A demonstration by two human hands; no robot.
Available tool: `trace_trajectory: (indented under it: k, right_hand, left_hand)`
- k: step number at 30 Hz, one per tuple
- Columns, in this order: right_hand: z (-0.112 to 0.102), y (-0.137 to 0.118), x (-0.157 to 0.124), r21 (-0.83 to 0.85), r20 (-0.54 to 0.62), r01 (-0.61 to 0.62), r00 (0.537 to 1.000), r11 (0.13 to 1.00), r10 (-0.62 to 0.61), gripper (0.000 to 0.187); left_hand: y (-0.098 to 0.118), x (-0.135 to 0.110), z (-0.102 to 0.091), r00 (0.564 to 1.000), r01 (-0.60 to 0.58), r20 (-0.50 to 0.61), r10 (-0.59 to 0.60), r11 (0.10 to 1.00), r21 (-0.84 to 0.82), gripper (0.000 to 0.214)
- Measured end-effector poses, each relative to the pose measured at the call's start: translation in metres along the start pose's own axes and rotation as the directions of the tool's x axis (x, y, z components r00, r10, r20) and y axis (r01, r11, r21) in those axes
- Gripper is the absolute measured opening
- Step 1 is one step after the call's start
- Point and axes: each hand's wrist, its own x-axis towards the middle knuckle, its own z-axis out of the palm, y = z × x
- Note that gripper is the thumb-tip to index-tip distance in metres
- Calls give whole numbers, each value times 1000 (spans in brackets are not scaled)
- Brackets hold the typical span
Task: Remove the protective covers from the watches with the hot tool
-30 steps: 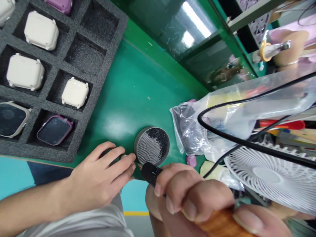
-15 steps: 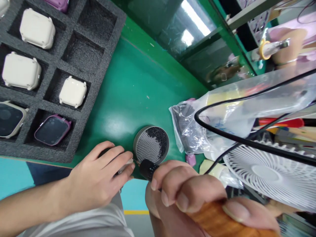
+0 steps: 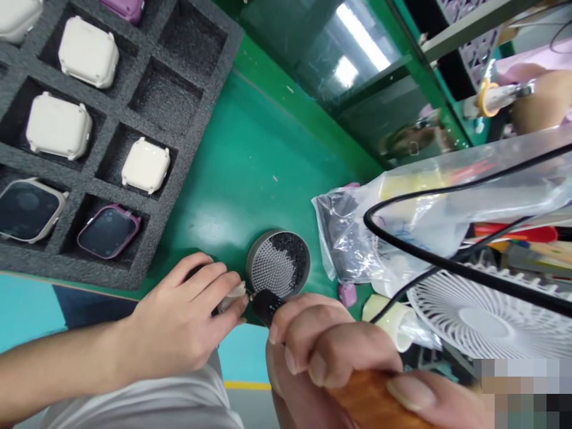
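By the round tin (image 3: 277, 264), the left hand's fingers (image 3: 210, 277) pinch a white bit (image 3: 235, 296), the right hand's fingers (image 3: 313, 351) wrap a wooden tool (image 3: 366, 399), and some foam tray (image 3: 196, 137) holes are empty.

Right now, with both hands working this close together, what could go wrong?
The black-collared tool in the right hand points almost at the cream piece pinched in the left hand, so a slip could mark it or catch fingers. The round metal tin sits just beside them; a nudge might spill its black granules.
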Motion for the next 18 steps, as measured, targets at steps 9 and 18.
trace_trajectory:
  k: [9,18]
  right_hand:
    - [35,15,5,-21,-326,215,922,976,-210,28]
    - [61,17,-11,-50,-626,323,727,945,-281,49]
  left_hand:
    - [-2,1,0,1000,10,-1,-10,999,-32,23]
    - [-1,5,-10,997,49,62,-49,999,0,28]
